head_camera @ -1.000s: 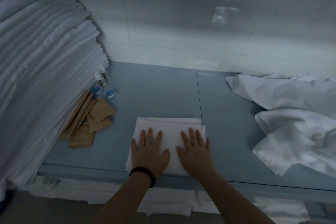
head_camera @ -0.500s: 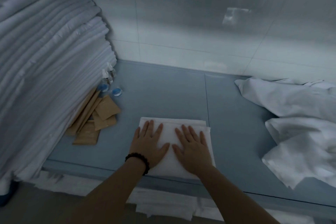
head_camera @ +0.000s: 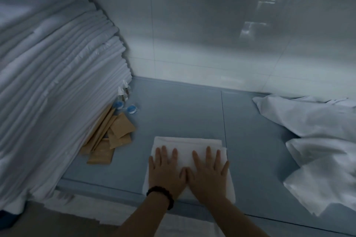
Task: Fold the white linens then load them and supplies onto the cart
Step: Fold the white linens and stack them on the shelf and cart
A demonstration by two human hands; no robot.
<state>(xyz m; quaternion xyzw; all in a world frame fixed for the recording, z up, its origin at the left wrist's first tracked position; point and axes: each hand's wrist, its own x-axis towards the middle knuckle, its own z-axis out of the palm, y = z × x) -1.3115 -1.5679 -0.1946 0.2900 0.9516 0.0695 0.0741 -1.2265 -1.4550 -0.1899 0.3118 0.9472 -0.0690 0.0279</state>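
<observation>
Folded white linen lies under straight, spread fingers. The left hand and right hand press flat on it side by side, thumbs touching, at the table's near edge, six o'clock. It looks soft, light and limp, and would likely unfold if pinched at one corner. Sliding both palms under the long sides seems safer. Brown paper sachets lie at ten o'clock, unfolded sheets at three.

Your folded linen at the near edge of the blue-grey counter is plain white. So are the stack of linens at the left edge and the crumpled sheet on the right. The packets are plain brown, the 2 small round items blue, your bracelet black.
</observation>
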